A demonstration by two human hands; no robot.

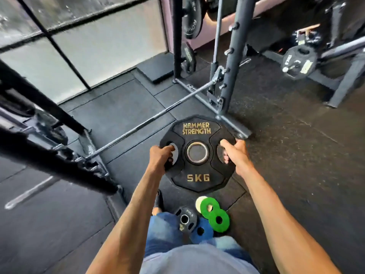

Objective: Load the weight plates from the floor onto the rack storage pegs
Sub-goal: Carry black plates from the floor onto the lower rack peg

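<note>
A black 5 kg weight plate [197, 176] with gold lettering is held up in front of me, above the floor. My left hand [160, 156] grips it through the left handle slot. On the right, my right hand [236, 155] grips it through the other slot. On the floor by my feet lie a small black plate [185, 218], a blue plate [201, 231], two green plates [214, 213] and a pale disc [198, 201]. The dark rack upright [231, 62] with short pegs rises just beyond the held plate.
A barbell [150, 120] lies low across the rubber floor from the rack toward the left frame [49, 155]. Plates hang on the rack's far post [189, 22]. Another loaded machine [298, 63] stands at the right. Frosted window panels fill the back left.
</note>
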